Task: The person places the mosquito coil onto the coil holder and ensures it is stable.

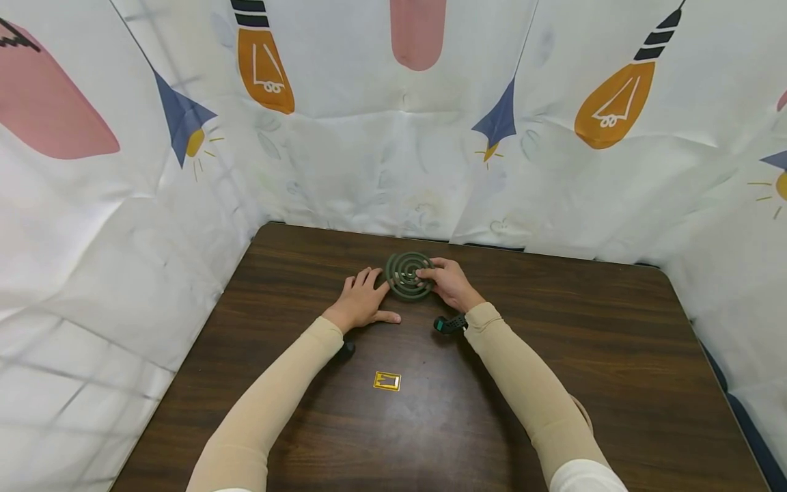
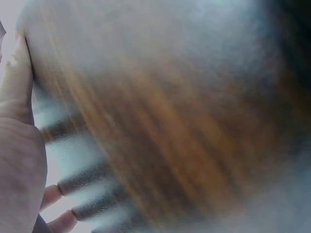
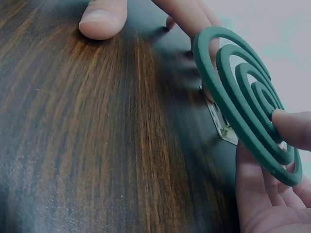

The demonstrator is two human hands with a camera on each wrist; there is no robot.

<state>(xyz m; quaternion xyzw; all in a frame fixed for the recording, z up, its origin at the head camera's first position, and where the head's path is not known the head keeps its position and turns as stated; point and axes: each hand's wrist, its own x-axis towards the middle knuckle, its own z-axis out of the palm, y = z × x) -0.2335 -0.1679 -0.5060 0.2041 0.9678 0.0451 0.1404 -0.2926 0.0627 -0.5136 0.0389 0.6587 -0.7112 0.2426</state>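
Observation:
A dark green mosquito coil [image 1: 410, 297] is held in my right hand [image 1: 453, 283], the thumb on its upper face and the fingers beneath. In the right wrist view the coil [image 3: 238, 124] is tilted above the table. My left hand [image 1: 363, 301] rests on the tabletop with fingers spread and thumb out, its index fingertip close to the coil's left edge; whether they touch I cannot tell. Under the coil, a small thin metal piece [image 3: 227, 132] lies near the left index finger. The left wrist view catches the left thumb [image 2: 17, 73] and a blurred tabletop.
A small yellow rectangular piece with a cut-out [image 1: 387, 381] lies on the brown wooden table [image 1: 584, 355], nearer to me than the hands. A white printed sheet [image 1: 369, 171] hangs along the table's back and sides. A dark band with a device [image 1: 451, 324] is on my right wrist.

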